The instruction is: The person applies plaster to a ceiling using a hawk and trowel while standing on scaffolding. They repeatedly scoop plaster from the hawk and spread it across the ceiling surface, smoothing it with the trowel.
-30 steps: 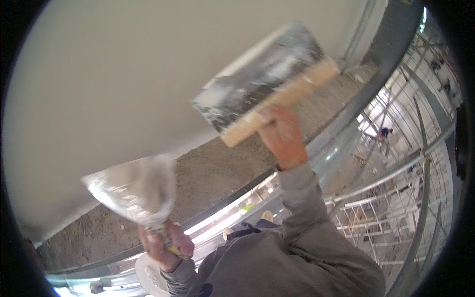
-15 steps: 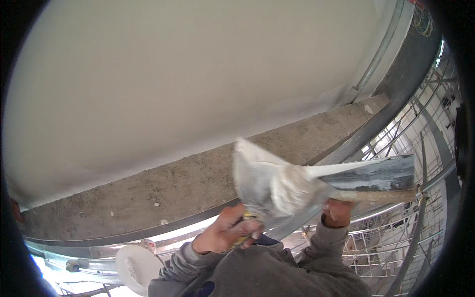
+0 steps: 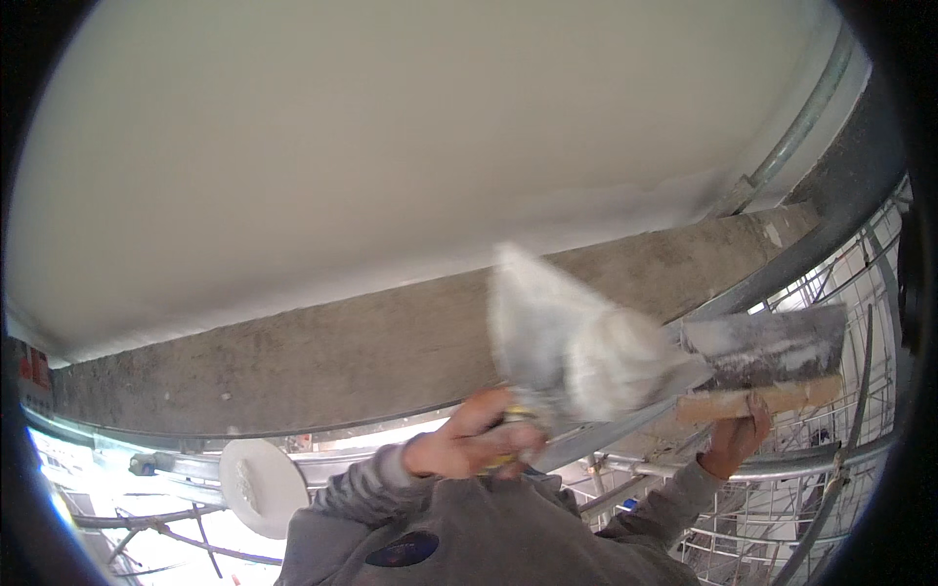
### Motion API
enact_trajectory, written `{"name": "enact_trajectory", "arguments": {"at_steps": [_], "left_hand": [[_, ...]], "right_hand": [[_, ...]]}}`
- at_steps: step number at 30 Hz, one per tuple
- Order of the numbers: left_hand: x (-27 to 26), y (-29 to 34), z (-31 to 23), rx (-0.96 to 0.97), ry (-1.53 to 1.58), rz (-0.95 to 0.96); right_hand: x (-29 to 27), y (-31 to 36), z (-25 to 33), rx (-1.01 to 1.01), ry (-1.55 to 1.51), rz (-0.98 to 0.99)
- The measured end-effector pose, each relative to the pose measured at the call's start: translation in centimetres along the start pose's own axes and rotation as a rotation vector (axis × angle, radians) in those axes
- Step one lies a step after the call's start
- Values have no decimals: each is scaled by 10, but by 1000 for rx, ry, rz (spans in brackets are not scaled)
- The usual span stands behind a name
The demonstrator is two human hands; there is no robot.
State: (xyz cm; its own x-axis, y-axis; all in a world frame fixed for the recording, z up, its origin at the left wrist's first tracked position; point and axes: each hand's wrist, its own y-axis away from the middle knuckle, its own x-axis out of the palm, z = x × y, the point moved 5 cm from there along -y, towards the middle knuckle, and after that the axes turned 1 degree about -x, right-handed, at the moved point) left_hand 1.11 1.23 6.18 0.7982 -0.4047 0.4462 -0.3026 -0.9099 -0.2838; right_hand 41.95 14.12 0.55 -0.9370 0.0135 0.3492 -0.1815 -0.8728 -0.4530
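Note:
My left hand [image 3: 479, 435] is wrapped around the yellow-and-dark handle of a broad putty knife [image 3: 528, 327]. A thick mound of white putty [image 3: 620, 361] sits on the knife's blade, blurred by motion. Farther right, my right hand [image 3: 740, 435] grips the wooden back edge of a wide finishing blade [image 3: 767, 347]. White smears cover part of its grey metal face. The putty's right tip comes close to the wide blade's left end; whether they touch I cannot tell.
Ahead rises a smooth off-white wall [image 3: 420, 146] above a rough grey concrete ledge [image 3: 322, 361]. A metal pipe [image 3: 801, 127] stands at the right. A white round lid or pan [image 3: 262, 488] with white residue is at lower left. Scaffold bars [image 3: 801, 498] run below right.
My right hand has moved right with the wide finishing blade, drawing it away from the putty. The putty knife has shifted slightly right and up with its load. The view has turned a little.

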Motion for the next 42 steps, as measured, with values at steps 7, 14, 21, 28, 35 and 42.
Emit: {"name": "enact_trajectory", "arguments": {"at_steps": [7,14,21,28,35,42], "left_hand": [[-21,-7,18,286,-247,-785],[-9,-14,23,500,-260,-1182],[-10,5,16,510,-295,-1199],[-31,49,3,567,-88,-1206],[-69,128,-35,579,-137,-1017],[-97,238,-79,604,61,-808]], "right_hand": [[128,-167,-28,-751,1210,291],[135,-372,-140,-189,490,-188],[129,-411,-183,-108,531,-159],[176,-360,-203,-126,533,39],[294,-224,-184,-53,527,106],[446,-35,-145,-200,669,203]]}}
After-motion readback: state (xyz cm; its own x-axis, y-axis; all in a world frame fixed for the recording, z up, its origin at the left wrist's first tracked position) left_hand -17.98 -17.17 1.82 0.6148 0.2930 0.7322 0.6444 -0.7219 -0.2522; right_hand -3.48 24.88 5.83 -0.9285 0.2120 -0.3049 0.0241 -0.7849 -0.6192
